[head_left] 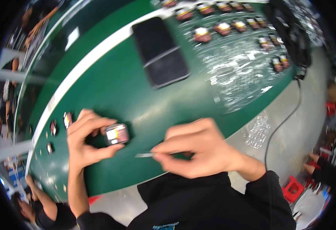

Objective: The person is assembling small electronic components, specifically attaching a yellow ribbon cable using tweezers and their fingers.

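Note:
My left hand (pixel 86 140) pinches a small dark block (pixel 117 134) with a bright, glinting face and a reddish side, thumb below and index finger above. To its right, my right hand (pixel 198 149) is closed on a thin silver tool (pixel 144 155), its tip pointing left toward the block but apart from it. Whether the tool is tweezers or a single blade I cannot tell, since the fingers cover most of it and motion blurs it. Both hands are over the green table (pixel 110 176).
Several similar blocks (pixel 202 34) stand on a clear plastic tray (pixel 233 73) at the far right. A dark phone-like slab (pixel 160 51) lies at the far middle. Small parts (pixel 53 127) lie left. A black cable (pixel 299 96) hangs off the right edge; a person (pixel 41 207) sits lower left.

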The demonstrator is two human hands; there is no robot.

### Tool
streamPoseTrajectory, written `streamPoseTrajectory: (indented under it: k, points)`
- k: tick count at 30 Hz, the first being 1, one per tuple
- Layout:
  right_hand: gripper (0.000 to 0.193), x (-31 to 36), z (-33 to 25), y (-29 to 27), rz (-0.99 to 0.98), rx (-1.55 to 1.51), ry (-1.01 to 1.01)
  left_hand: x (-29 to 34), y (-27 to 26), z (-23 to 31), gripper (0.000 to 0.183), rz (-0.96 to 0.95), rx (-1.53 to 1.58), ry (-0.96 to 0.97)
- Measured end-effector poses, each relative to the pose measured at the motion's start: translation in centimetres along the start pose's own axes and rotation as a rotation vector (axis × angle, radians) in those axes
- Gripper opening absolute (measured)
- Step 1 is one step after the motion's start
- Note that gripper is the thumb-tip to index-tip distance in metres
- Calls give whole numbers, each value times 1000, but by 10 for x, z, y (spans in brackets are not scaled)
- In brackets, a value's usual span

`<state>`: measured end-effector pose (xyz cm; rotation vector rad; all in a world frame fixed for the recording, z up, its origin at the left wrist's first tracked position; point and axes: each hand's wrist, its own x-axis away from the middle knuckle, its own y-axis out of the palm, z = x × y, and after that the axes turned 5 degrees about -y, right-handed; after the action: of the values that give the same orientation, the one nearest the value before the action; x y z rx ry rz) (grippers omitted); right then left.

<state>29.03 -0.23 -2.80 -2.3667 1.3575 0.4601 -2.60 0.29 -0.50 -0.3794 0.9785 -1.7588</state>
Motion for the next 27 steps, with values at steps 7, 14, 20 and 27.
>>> streamPoseTrajectory:
  k: [7, 14, 20, 27]
  points:
    - [7, 9, 0, -3, -122, -24, 17, -104, 14, 34, 54, -11, 267, 31]
    - [11, 11, 3, 0, -133, 20, -6, -268, 98, 110, 43, -283, 87, 415]
    - [8, 9, 5, 6, -87, 21, -49, -291, 129, 96, 37, -224, -146, 579]
    - [9, 9, 2, -1, -39, 63, -29, -199, 42, 53, 38, -44, -306, 399]
